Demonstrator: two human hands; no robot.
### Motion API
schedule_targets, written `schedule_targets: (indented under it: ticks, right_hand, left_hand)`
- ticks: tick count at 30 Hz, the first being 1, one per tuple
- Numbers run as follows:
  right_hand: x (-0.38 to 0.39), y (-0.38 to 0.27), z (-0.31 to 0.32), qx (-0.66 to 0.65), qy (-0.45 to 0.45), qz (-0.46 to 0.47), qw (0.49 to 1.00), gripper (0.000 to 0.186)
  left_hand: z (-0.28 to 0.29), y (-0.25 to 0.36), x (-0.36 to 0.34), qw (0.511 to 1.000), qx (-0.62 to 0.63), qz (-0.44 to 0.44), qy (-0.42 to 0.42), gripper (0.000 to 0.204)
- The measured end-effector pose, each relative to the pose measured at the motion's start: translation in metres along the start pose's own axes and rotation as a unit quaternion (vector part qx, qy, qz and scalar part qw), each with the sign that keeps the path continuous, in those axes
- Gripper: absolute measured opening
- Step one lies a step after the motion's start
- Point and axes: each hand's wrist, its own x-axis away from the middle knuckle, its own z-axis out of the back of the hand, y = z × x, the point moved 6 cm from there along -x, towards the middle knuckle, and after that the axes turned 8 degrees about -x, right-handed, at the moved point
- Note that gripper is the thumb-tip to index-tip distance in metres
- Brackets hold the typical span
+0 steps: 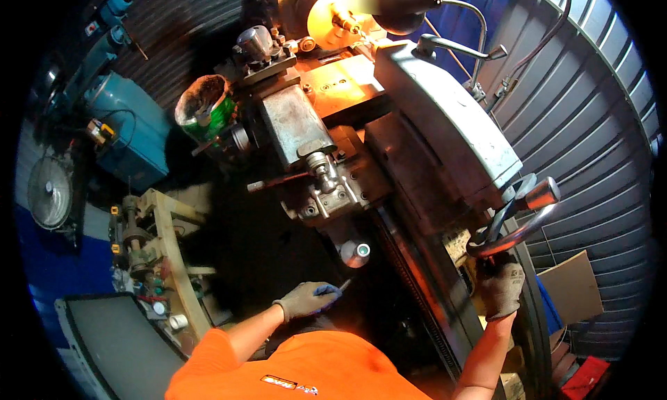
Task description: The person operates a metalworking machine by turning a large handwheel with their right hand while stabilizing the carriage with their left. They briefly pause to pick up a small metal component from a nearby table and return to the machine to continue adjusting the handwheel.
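A lathe fills the middle, running from the glowing chuck end (332,18) at the top down toward me. My right hand (501,292), in a grey work glove, is closed at the lower rim of the tailstock handwheel (511,239); its fingertips are in shadow. The wheel carries a shiny grip (542,193). Low in front of my body, my left hand (309,301), in a grey glove with blue palm, is closed around a thin grey piece (345,285) whose tip sticks out. Just beyond it is a round metal knob (355,253). The tailstock (445,108) stands between carriage and handwheel.
The carriage has a cross slide (295,122) and a long handle (267,184). A green-sided bucket (203,108) stands left of it. Further left are a blue machine cabinet (132,129), a fan (50,192) and a wooden bench frame (170,240). Corrugated metal wall (590,157) borders the right.
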Motion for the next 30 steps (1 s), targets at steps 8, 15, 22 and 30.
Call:
schedule_targets:
  ticks: [8,15,22,30]
  right_hand:
    - [-0.009,0.002,0.016,0.01,0.026,0.022,0.999,0.012]
    - [-0.052,-0.028,0.077,0.012,0.107,0.109,0.988,0.029]
    - [-0.086,0.102,0.092,0.205,0.162,0.043,0.964,0.054]
    - [-0.107,0.162,0.028,0.15,-0.025,-0.162,0.975,0.051]
  left_hand:
    - [-0.002,-0.076,0.006,0.969,-0.241,0.057,0.026,0.056]
    - [0.047,0.014,0.022,0.967,-0.212,-0.059,0.126,0.055]
    - [0.092,0.148,0.038,0.949,-0.121,-0.246,0.156,0.038]
    - [0.131,0.332,0.002,0.755,-0.122,-0.549,0.336,0.029]
